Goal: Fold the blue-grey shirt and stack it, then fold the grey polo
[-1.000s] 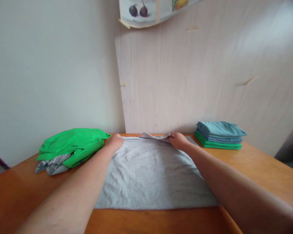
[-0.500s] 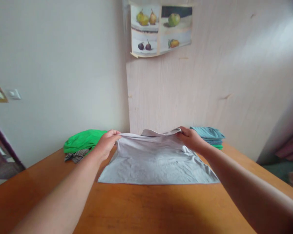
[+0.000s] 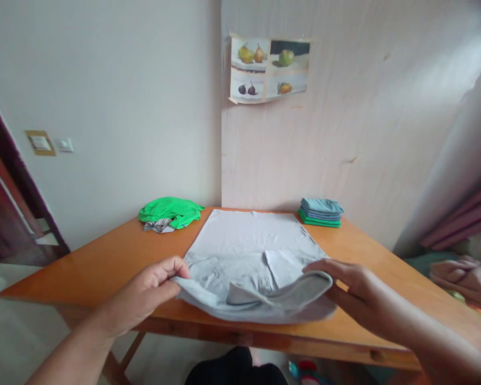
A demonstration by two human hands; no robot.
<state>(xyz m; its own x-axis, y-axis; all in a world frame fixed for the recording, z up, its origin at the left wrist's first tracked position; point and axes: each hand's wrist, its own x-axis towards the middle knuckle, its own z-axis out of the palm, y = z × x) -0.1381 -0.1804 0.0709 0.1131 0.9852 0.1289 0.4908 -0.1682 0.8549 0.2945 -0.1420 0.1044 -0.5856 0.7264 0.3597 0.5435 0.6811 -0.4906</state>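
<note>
A light grey garment, probably a shirt (image 3: 248,230), lies stretched over the wooden table with its far end flat near the wall. Its near edge is raised and sags in a curve over the table's front edge. My left hand (image 3: 156,283) pinches the left corner of that edge between thumb and fingers. On the other side my right hand (image 3: 348,283) grips the right corner, where the cloth curls over. Between the hands the fabric is rumpled, with a loose flap showing in the middle.
A crumpled green garment (image 3: 170,209) lies on a striped cloth (image 3: 158,225) at the table's back left. Folded blue and green clothes (image 3: 320,212) are stacked at the back right. The wooden table (image 3: 116,267) ends just before my legs (image 3: 236,368). Fruit pictures (image 3: 269,69) hang on the wall.
Both hands have come from the back of the table toward me, bringing the held edge of the grey shirt to the front. The view has tilted down, and the shirt's far part now lies flat.
</note>
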